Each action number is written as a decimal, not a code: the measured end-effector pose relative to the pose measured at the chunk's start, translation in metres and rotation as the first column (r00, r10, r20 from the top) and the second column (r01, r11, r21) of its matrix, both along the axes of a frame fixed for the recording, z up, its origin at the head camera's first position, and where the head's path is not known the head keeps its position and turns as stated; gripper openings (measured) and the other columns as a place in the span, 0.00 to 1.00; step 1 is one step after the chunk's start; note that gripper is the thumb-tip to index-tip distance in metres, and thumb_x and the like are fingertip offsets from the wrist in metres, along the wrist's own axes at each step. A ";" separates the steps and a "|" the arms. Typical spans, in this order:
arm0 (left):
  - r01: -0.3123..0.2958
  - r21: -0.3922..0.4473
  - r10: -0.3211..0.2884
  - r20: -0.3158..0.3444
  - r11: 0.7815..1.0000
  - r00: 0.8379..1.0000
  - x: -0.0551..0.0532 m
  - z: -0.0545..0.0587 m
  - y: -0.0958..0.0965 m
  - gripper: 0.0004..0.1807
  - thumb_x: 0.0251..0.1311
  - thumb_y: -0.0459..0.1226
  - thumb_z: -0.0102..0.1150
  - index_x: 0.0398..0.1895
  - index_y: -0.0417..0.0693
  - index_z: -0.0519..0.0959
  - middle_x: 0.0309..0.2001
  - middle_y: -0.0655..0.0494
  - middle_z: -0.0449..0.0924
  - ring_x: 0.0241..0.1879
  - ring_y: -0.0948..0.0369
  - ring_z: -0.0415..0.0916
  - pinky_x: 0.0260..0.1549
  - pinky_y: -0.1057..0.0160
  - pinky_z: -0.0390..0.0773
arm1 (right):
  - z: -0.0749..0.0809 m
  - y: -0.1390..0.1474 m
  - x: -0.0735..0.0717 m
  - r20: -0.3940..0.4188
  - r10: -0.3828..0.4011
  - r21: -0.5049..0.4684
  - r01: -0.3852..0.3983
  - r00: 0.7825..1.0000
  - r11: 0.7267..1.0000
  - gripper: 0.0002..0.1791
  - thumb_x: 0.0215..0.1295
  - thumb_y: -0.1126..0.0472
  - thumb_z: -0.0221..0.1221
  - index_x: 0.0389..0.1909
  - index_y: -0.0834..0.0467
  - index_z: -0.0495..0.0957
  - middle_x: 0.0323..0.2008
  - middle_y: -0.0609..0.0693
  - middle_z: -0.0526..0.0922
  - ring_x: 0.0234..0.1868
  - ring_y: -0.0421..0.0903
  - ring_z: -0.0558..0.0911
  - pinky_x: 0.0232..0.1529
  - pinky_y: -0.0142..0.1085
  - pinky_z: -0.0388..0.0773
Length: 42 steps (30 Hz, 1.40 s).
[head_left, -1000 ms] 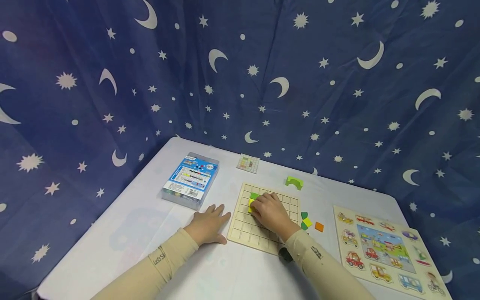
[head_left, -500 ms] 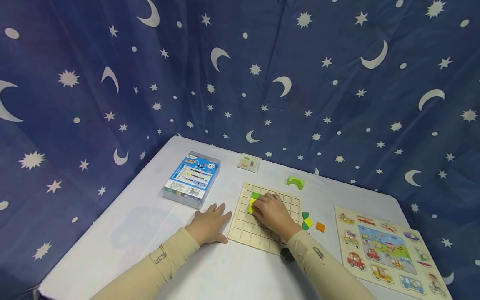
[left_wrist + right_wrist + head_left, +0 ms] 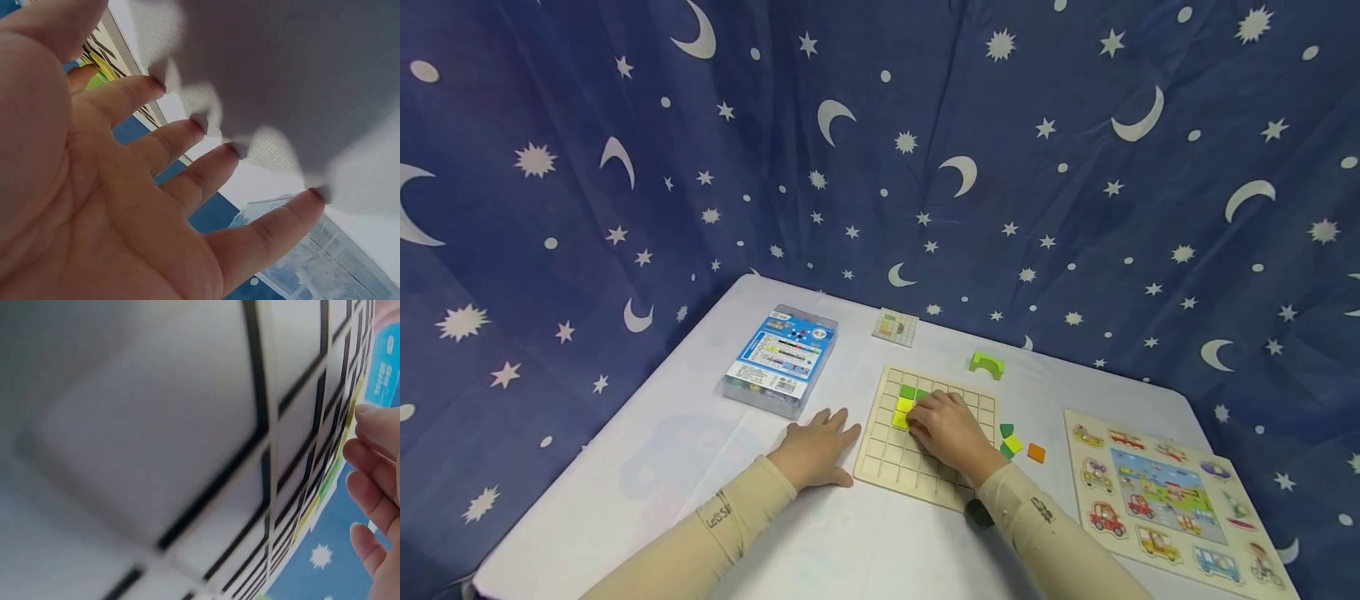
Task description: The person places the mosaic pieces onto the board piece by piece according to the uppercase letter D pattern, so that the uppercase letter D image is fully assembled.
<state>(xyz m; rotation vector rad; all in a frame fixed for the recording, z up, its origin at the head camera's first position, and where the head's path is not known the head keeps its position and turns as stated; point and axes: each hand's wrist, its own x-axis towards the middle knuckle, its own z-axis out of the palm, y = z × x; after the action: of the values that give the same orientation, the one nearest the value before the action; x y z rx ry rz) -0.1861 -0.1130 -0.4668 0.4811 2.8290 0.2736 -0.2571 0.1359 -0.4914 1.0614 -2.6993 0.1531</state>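
Observation:
A square wooden grid board (image 3: 880, 468) lies on the white table. Green tiles (image 3: 907, 391) and yellow tiles (image 3: 905, 404) sit together in its upper left cells. Over the board, just right of these tiles, my right hand (image 3: 950, 429) is bent downward and covers several cells. In the right wrist view its fingers (image 3: 362, 487) are loosely bent, the thumb near a yellow strip, and no piece shows between them. My left hand (image 3: 812, 450) rests on the cloth left of the board, its spread fingers (image 3: 206, 178) touching the surface with their tips.
Loose dark green pieces (image 3: 1006, 431), a yellow tile (image 3: 1014, 443) and an orange tile (image 3: 1036, 452) lie right of the board. Behind are a green arch block (image 3: 987, 365) and a pattern card (image 3: 895, 327). A plastic box (image 3: 784, 358) stands left; a vehicle puzzle (image 3: 1075, 467) lies right.
My right hand has shifted slightly right, baring more of the yellow tiles and a second green tile beside the first. The left hand stays in place.

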 end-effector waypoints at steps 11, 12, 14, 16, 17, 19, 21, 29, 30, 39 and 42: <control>-0.002 0.018 0.002 0.002 1.000 1.000 0.002 0.001 0.000 0.46 0.48 0.55 0.72 0.70 0.49 0.70 0.73 0.42 0.61 0.72 0.39 0.56 0.55 0.27 0.66 | 0.006 0.068 0.004 0.018 -0.166 0.003 0.166 0.986 0.986 0.12 0.58 0.57 0.71 0.43 0.50 0.86 0.41 0.44 0.84 0.47 0.46 0.79 0.53 0.49 0.73; -0.002 0.022 0.002 0.003 1.000 1.000 0.002 0.001 0.000 0.45 0.48 0.55 0.72 0.70 0.49 0.70 0.73 0.41 0.61 0.72 0.39 0.56 0.55 0.26 0.65 | 0.005 0.076 0.006 0.018 -0.190 0.002 0.190 0.982 0.982 0.12 0.57 0.57 0.71 0.43 0.51 0.86 0.41 0.45 0.84 0.47 0.47 0.79 0.53 0.50 0.73; -0.005 0.026 0.004 0.005 1.000 1.000 0.002 0.001 -0.001 0.45 0.48 0.55 0.72 0.70 0.49 0.70 0.73 0.41 0.61 0.72 0.39 0.56 0.55 0.26 0.65 | 0.004 0.091 0.008 0.027 -0.245 0.006 0.245 0.969 0.969 0.13 0.57 0.57 0.71 0.43 0.52 0.86 0.41 0.45 0.84 0.46 0.48 0.79 0.53 0.52 0.73; -0.005 0.028 0.004 0.005 1.000 1.000 0.003 0.001 -0.001 0.45 0.48 0.55 0.73 0.70 0.48 0.70 0.73 0.41 0.61 0.72 0.39 0.56 0.55 0.26 0.65 | 0.003 0.105 0.011 0.045 -0.303 0.009 0.303 0.952 0.953 0.13 0.57 0.57 0.71 0.44 0.53 0.86 0.41 0.47 0.84 0.46 0.49 0.79 0.53 0.53 0.73; -0.004 0.030 0.004 0.005 1.000 1.000 0.003 0.001 -0.001 0.45 0.48 0.55 0.73 0.70 0.48 0.70 0.73 0.41 0.61 0.72 0.39 0.56 0.55 0.26 0.65 | 0.002 0.112 0.013 0.056 -0.331 0.014 0.331 0.942 0.943 0.14 0.57 0.57 0.71 0.44 0.54 0.85 0.40 0.47 0.84 0.46 0.50 0.79 0.53 0.54 0.72; -0.002 0.028 0.001 0.003 1.000 1.000 0.003 0.001 -0.001 0.45 0.48 0.55 0.73 0.70 0.48 0.70 0.73 0.41 0.61 0.72 0.39 0.56 0.55 0.26 0.65 | 0.002 0.122 0.015 0.089 -0.386 0.029 0.385 0.918 0.922 0.14 0.57 0.57 0.71 0.44 0.55 0.85 0.40 0.48 0.84 0.46 0.50 0.79 0.54 0.53 0.72; 0.000 0.027 0.000 0.002 1.000 1.000 0.002 0.000 -0.001 0.45 0.48 0.55 0.73 0.70 0.48 0.70 0.73 0.41 0.61 0.72 0.39 0.56 0.55 0.26 0.65 | 0.001 0.131 0.018 0.122 -0.420 0.040 0.419 0.899 0.907 0.14 0.57 0.57 0.71 0.44 0.55 0.85 0.40 0.48 0.84 0.46 0.50 0.78 0.54 0.53 0.72; 0.003 0.024 -0.003 -0.004 1.000 1.000 0.001 -0.002 -0.002 0.46 0.47 0.55 0.72 0.70 0.49 0.70 0.73 0.41 0.61 0.72 0.39 0.56 0.55 0.26 0.65 | -0.001 0.139 0.023 0.170 -0.444 0.053 0.442 0.880 0.896 0.13 0.58 0.55 0.70 0.44 0.54 0.86 0.38 0.46 0.84 0.44 0.49 0.77 0.53 0.51 0.73; 0.003 0.024 -0.003 -0.003 1.000 1.000 0.001 -0.002 -0.002 0.46 0.48 0.56 0.72 0.70 0.49 0.70 0.73 0.41 0.61 0.72 0.39 0.56 0.55 0.26 0.65 | -0.001 0.139 0.023 0.175 -0.444 0.055 0.441 0.879 0.896 0.13 0.58 0.55 0.70 0.44 0.54 0.86 0.38 0.46 0.84 0.44 0.49 0.77 0.52 0.51 0.73; 0.010 0.010 -0.010 -0.013 1.000 1.000 0.001 -0.004 -0.001 0.45 0.48 0.56 0.71 0.70 0.50 0.70 0.73 0.42 0.61 0.72 0.39 0.57 0.55 0.26 0.66 | 0.000 0.138 0.021 0.196 -0.461 0.068 0.457 0.866 0.887 0.13 0.58 0.60 0.70 0.45 0.56 0.85 0.39 0.49 0.85 0.44 0.51 0.79 0.54 0.52 0.74; 0.013 0.004 -0.013 -0.014 1.000 1.000 0.001 -0.004 -0.001 0.46 0.48 0.56 0.71 0.70 0.50 0.70 0.74 0.42 0.60 0.72 0.39 0.57 0.55 0.26 0.66 | 0.000 0.139 0.019 0.196 -0.454 0.066 0.450 0.869 0.891 0.13 0.58 0.61 0.70 0.45 0.57 0.85 0.41 0.50 0.85 0.46 0.52 0.79 0.55 0.53 0.73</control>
<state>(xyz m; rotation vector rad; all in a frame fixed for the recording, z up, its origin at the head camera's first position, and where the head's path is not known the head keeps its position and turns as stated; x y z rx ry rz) -0.1849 -0.1138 -0.4707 0.5044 2.8378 0.2748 -0.2377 0.2745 -0.4917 0.4039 -3.0558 0.1611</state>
